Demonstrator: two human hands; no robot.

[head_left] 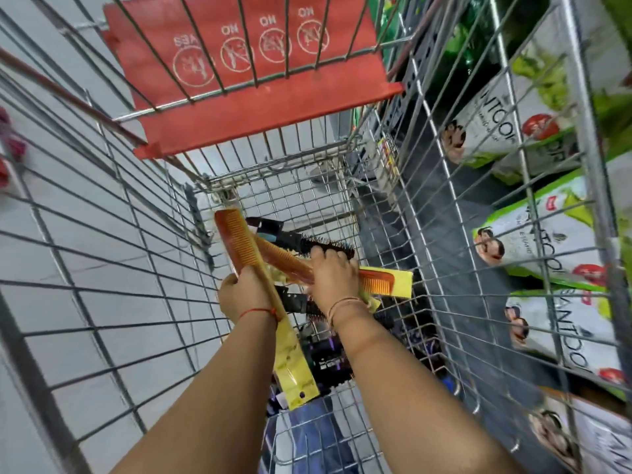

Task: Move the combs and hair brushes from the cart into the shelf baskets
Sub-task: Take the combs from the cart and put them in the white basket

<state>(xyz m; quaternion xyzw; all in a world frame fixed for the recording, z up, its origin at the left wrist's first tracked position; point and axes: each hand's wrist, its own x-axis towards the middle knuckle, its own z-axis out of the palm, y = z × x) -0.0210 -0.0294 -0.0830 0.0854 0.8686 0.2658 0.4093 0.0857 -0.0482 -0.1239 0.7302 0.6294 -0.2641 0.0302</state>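
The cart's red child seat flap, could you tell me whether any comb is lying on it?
No, the red flap is bare, and the brown combs are lower, in the hands inside the cart.

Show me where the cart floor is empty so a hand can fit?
Bare wire floor lies beyond the black brush, toward the red flap. Around both hands, left and right, combs and brushes crowd together.

2 grips [244, 295] [333, 273] clenched (arms outstretched).
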